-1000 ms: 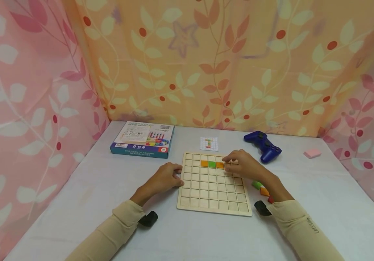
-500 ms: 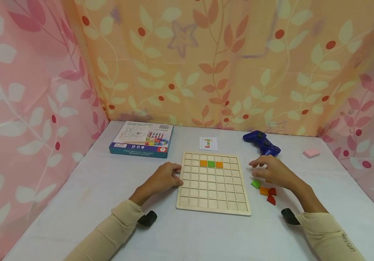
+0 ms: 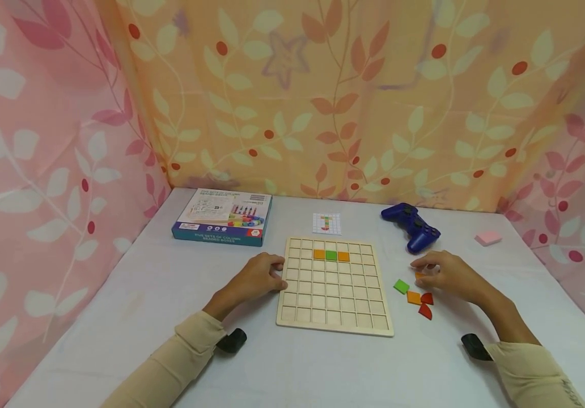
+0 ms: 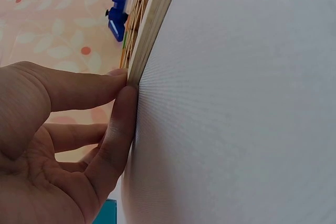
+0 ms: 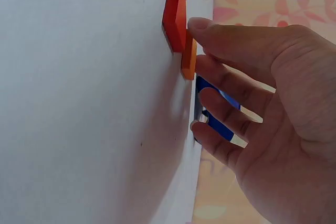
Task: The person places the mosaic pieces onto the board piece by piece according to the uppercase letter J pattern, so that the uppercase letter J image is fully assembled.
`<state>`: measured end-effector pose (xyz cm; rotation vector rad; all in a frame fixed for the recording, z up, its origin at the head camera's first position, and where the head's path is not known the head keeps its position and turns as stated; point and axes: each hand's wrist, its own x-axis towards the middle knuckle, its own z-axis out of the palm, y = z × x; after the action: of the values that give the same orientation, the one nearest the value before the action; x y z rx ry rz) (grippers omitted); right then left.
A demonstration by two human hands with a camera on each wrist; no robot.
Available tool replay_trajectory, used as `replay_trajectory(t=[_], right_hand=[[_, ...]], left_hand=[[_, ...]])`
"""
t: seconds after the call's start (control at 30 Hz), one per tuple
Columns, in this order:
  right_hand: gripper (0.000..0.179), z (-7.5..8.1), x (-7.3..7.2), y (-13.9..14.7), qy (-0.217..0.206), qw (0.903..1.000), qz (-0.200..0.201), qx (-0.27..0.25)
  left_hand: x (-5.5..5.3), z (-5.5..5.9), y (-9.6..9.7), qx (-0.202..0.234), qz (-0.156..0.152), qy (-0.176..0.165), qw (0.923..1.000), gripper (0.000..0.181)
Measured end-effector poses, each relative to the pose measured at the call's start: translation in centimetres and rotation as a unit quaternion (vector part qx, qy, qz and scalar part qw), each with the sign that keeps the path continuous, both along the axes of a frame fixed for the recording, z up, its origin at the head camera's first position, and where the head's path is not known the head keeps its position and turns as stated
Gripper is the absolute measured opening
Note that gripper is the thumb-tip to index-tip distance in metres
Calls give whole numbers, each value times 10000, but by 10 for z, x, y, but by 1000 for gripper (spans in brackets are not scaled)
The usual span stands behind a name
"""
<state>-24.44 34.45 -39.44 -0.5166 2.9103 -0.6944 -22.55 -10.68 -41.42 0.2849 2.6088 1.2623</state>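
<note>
My left hand (image 3: pixel 259 276) rests its thumb and fingertips against the left edge of a wooden grid board (image 3: pixel 318 306). Two orange square tiles and a green tile (image 3: pixel 331 255) sit in a row in its upper part. Right of the board, my right hand (image 3: pixel 448 276) is low over an orange tile (image 5: pixel 188 66) on the table, thumb tip right at it and fingers loosely bent on its far side. Beside the hand lie a green tile (image 3: pixel 401 286), another orange tile (image 3: pixel 413 297) and two red quarter-round tiles, one nearer me (image 3: pixel 425 311).
Behind the board lies a small pattern card (image 3: pixel 326 224). A flat toy box (image 3: pixel 221 218) is at the back left. A blue game controller (image 3: pixel 411 228) stands beyond the right hand, and a pink block (image 3: pixel 488 238) is farther right. Floral cloth (image 3: pixel 292 102) hangs behind.
My right hand has moved from the orange tile at the row's right end back rightward to the loose tiles. My left hand stays at the board's edge.
</note>
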Motion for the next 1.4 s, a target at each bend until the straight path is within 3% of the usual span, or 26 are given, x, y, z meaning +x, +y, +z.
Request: replay_trajectory(t=[0.67, 0.9, 1.17, 1.4], right_hand=[[27, -2, 2, 2, 207, 9997, 64, 105], [30, 0, -5, -21, 20, 10000, -29, -42], [30, 3, -16, -59, 254, 9982, 468, -274], [29, 3, -27, -92, -10, 9959, 743, -516]], left_hand=[[1, 1, 1, -56, 12, -4, 10000, 63], [1, 0, -1, 94, -27, 103, 9999, 61], [1, 0, -2, 109, -30, 84, 9999, 62], [1, 1, -1, 137, -40, 45, 9999, 62]])
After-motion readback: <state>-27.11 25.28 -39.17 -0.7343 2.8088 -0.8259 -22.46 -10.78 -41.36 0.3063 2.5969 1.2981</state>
